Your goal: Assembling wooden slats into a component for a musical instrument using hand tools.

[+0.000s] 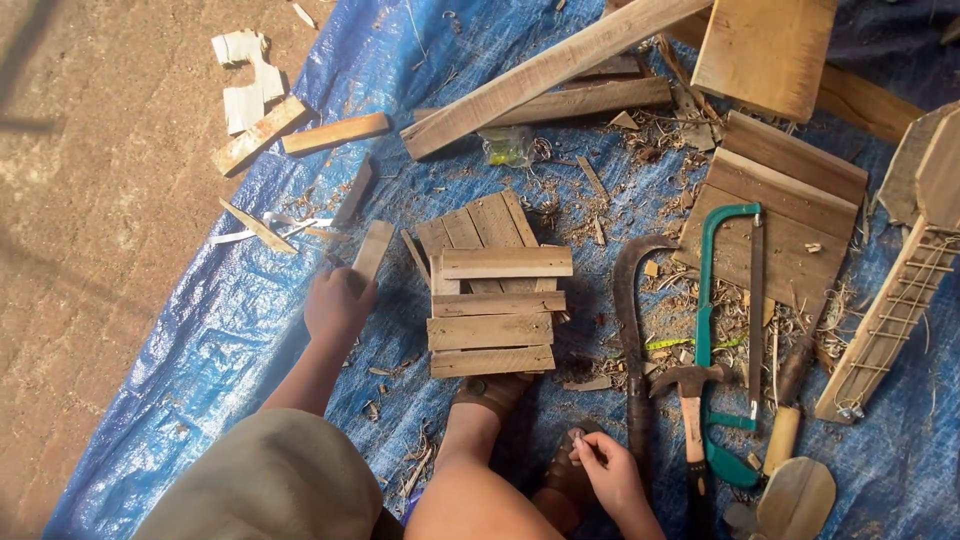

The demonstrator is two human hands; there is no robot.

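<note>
Gripping a short wooden slat [372, 250] in a closed left hand [337, 302], a person sits on a blue tarpaulin [230, 330] spread over a bare earthen floor [90, 200], seen from a camera worn on the head. The slat stands tilted above the tarpaulin, just to the left of a stack of wooden slats [492, 300], several laid crosswise over others that fan out beneath. The right hand [608, 472] rests low in the picture beside a sandalled foot [492, 392], its fingers pinched together on something small and pale; what it is cannot be told. A second sandal [570, 480] lies touching that hand. To the right of the stack a curved sickle blade [630, 300] runs down toward the hand, and beyond it lie a claw hammer [690, 400] and a green-framed hacksaw [725, 330], close together among wood shavings [680, 340]. A chisel with a pale wooden handle [785, 430] lies just beside the saw. Wider boards [780, 210] are piled behind the tools, and a long plank [540, 75] crosses the top of the tarpaulin at a slant. A narrow wooden piece strung with thin cord [890, 310] leans at the far right. Offcuts [300, 135] and torn scraps of white material [245, 80] lie along the tarpaulin's left edge.
</note>
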